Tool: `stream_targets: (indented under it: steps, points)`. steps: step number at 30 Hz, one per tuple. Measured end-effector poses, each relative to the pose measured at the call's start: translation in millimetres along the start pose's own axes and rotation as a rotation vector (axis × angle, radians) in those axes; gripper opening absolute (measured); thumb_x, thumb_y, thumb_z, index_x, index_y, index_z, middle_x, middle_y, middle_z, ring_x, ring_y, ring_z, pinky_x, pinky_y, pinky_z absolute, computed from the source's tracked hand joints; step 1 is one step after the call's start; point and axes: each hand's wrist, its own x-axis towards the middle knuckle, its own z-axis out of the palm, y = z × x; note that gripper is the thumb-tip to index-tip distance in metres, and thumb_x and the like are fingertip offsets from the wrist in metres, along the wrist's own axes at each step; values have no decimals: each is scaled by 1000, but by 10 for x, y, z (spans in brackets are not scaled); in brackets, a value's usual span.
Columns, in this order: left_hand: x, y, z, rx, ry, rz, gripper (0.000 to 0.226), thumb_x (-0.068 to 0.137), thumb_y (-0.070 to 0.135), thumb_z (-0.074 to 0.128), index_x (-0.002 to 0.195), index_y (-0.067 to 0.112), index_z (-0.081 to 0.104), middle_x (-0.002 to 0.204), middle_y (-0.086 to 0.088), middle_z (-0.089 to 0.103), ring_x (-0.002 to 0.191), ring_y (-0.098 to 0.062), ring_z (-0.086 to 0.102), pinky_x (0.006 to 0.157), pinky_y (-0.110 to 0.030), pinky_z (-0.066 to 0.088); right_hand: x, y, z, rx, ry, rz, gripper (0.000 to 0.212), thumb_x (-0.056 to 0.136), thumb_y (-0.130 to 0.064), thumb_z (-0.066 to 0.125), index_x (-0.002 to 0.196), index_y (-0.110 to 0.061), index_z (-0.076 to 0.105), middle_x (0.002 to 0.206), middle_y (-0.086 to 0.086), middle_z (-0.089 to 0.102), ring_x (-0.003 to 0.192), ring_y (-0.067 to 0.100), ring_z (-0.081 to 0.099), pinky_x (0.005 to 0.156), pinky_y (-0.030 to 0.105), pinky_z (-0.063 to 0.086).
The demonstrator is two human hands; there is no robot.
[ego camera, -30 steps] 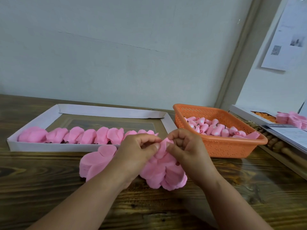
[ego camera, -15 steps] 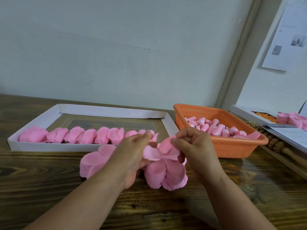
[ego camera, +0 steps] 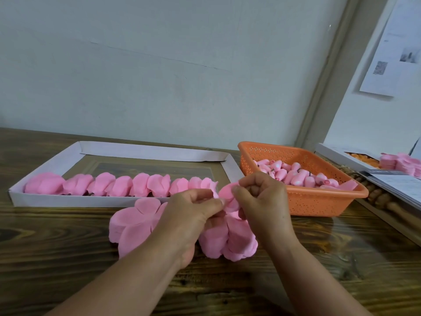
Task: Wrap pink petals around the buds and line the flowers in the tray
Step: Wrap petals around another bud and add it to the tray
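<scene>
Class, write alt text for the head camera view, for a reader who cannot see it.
Two hands, left and right, pinch a pink petal together above petal stacks on a wooden table. Behind, a white tray holds a row of flowers; an orange basket holds buds.

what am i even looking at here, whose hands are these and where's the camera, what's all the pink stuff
No machine here: a person wears a camera on the head, looking down at their own bare hands. The left hand and right hand pinch a pink petal between them, above stacks of loose petals on the wooden table. Behind, a white tray holds a row of finished flowers. The orange basket to the right holds small pink buds.
</scene>
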Motion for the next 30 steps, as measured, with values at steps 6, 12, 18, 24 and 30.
stream_targets:
  steps: [6,12,18,24,30]
  points:
    - [-10,-27,10,248,158,212,33,76,24,76,107,22,64,79,5,72,67,-6,70,58,-16,52,-50,-17,64,-40,-26,-39,20,78,2,63,65,-12,59,44,0,52,40,7,40,40,18,33]
    - [18,-89,15,510,184,382,25,80,13,72,102,23,68,80,11,66,74,0,63,66,-13,51,-90,-27,114,-36,-40,-57,28,79,3,62,62,-18,56,41,-10,46,37,3,39,40,12,30]
    - [21,-122,-4,589,104,462,27,76,19,77,103,24,72,82,13,64,80,-2,61,66,-14,50,-77,-28,80,11,-54,-19,23,79,5,61,64,-12,57,38,-9,44,36,3,36,39,13,29]
    - [5,-134,-4,703,96,617,16,84,18,68,99,20,72,87,9,64,80,-2,58,69,-16,47,-66,-19,66,25,-55,-4,21,80,5,61,67,-11,58,40,-6,47,38,8,41,40,21,35]
    - [-3,-120,4,741,136,710,17,88,16,63,102,19,73,83,13,63,82,-1,59,69,-13,47,-61,-18,75,23,-40,15,19,79,4,61,67,-10,58,47,14,53,42,20,44,44,31,38]
